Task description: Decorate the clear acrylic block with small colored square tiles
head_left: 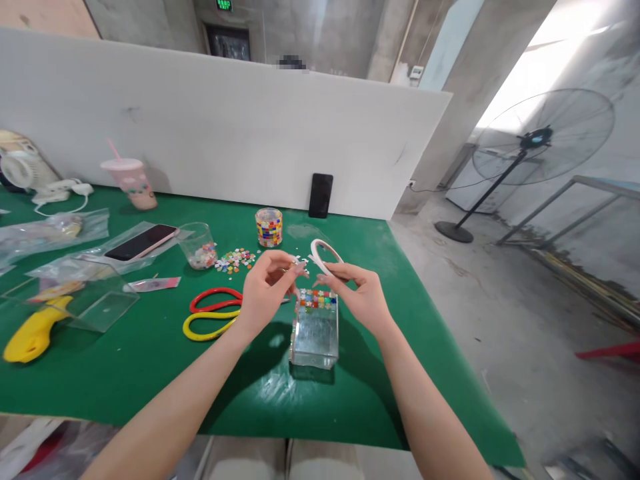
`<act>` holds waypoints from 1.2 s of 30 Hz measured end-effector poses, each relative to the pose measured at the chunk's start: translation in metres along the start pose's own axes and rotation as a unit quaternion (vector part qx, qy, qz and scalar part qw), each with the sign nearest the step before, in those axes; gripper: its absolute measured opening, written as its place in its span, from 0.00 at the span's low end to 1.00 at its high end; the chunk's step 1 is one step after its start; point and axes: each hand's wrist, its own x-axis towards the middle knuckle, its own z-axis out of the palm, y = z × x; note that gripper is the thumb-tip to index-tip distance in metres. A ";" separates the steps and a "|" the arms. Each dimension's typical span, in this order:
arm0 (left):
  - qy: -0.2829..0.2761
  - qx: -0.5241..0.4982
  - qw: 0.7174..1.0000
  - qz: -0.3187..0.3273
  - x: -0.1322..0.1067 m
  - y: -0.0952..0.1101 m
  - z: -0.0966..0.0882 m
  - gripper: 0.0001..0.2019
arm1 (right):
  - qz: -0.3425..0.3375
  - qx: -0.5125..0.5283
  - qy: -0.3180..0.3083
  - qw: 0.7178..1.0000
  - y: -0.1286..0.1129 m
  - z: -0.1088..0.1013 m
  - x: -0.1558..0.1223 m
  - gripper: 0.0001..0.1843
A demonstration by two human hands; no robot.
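My right hand (364, 295) grips a narrow roll of white tape (316, 248), held upright over the table. To its left, my left hand (267, 285) is closed in a pinch with its fingertips by a small whitish bit; whether this is the tape's end I cannot tell. Just below both hands is a clear rectangular box (316, 337) with rows of coloured mosaic pieces along its far edge. Red-and-yellow-handled scissors (213, 310) lie beside my left wrist, their blades mostly hidden by that hand. Small pale pieces are scattered behind my fingertips.
A mosaic-covered round cup (269, 228) and a leaning black phone (321, 195) stand behind. Left are loose mosaic pieces (235, 260), a tipped clear cup (197, 243), a pink-edged phone (143, 242), a clear panel (107, 307), a yellow-handled tool (37, 330) and a pink tumbler (131, 183).
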 end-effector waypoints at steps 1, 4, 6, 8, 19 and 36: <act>0.009 0.001 1.000 -0.005 0.002 0.000 -0.002 0.09 | 0.002 0.002 -0.008 1.000 -0.002 -0.001 -0.001 0.11; 0.020 0.004 1.000 -0.021 0.005 0.000 -0.005 0.08 | 0.007 0.006 -0.017 1.000 -0.004 -0.002 -0.002 0.11; 0.015 0.004 1.000 -0.027 0.005 0.000 -0.006 0.09 | 0.010 0.007 -0.021 1.000 -0.004 -0.003 -0.002 0.11; 0.005 0.006 1.000 -0.030 0.005 0.000 -0.005 0.09 | 0.014 0.003 -0.030 0.999 -0.003 -0.004 -0.002 0.11; -0.002 0.080 0.996 0.031 0.001 0.003 -0.006 0.04 | 0.031 -0.049 -0.065 0.996 -0.006 -0.018 0.000 0.10; -0.092 0.125 0.985 0.069 -0.002 0.004 -0.005 0.06 | 0.006 -0.114 -0.132 0.985 -0.008 -0.025 0.001 0.10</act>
